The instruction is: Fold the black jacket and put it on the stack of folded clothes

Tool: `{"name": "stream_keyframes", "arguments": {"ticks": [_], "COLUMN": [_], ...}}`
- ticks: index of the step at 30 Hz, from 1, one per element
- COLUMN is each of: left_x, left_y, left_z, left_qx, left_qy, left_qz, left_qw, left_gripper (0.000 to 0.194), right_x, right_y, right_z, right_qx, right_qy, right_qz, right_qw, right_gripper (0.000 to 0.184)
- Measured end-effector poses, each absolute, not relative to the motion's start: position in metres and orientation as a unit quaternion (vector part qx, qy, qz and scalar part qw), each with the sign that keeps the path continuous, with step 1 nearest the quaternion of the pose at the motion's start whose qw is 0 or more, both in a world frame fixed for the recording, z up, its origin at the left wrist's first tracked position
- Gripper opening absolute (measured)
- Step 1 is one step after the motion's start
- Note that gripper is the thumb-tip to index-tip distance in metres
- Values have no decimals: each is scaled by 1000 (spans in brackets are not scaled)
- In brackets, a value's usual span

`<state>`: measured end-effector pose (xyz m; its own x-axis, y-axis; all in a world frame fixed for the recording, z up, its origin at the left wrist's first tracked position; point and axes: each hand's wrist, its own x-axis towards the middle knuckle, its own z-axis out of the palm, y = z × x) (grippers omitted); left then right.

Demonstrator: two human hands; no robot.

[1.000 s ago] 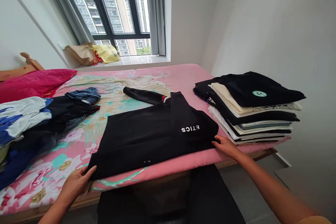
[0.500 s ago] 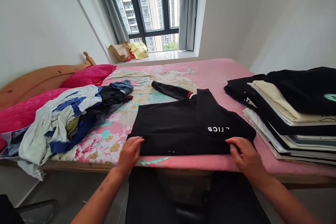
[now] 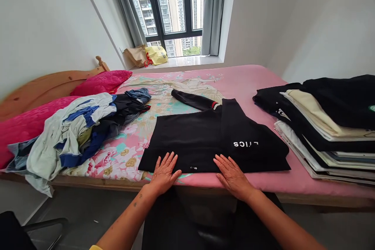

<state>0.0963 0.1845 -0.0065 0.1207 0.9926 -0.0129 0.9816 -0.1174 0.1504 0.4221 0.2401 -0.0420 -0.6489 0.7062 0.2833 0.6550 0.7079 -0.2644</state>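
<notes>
Covering the bed (image 3: 243, 80) in the head view, a pink sheet is patterned with flowers and turquoise patches. The far end is bounded by a wooden headboard (image 3: 55, 86) on the left, where magenta pillows (image 3: 101, 82) are propped. A window (image 3: 172, 15) is framed in black and flanked by grey curtains (image 3: 214, 15); tall buildings are seen outside. On the sill (image 3: 189, 61), a brown paper bag (image 3: 136, 56) is set beside a yellow bag (image 3: 157, 55).

At the near edge of the bed, a black garment (image 3: 187, 131) is laid flat, a sleeve (image 3: 190, 99) with red and white bands extended past its far side. The left hand (image 3: 164, 172) and the right hand (image 3: 232, 175) are rested palm down along its near edge, fingers spread. To the left, unfolded clothes (image 3: 84, 125) are heaped; to the right, folded clothes (image 3: 319, 127) are stacked.

White capitals are printed on the garment, upside down here; "ICS" can be made out, the rest broken by a crease. A tiny white mark (image 3: 193, 168) by the near edge cannot be read. On the top folded piece, a green emblem (image 3: 372, 108) is cut off by the picture's edge.
</notes>
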Motion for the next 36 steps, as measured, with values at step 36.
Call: {"name": "stream_keyframes", "arguments": {"ticks": [36], "left_x": [55], "left_y": [322], "left_z": [72], "left_qx": [618], "left_qy": [612], "left_qz": [-228], "left_qw": [437], "left_gripper": [31], "right_x": [279], "right_y": [376], "right_z": [39], "right_qx": [-297], "right_qy": [-652], "right_qz": [598], "right_qw": [-359], "right_gripper": [45]}}
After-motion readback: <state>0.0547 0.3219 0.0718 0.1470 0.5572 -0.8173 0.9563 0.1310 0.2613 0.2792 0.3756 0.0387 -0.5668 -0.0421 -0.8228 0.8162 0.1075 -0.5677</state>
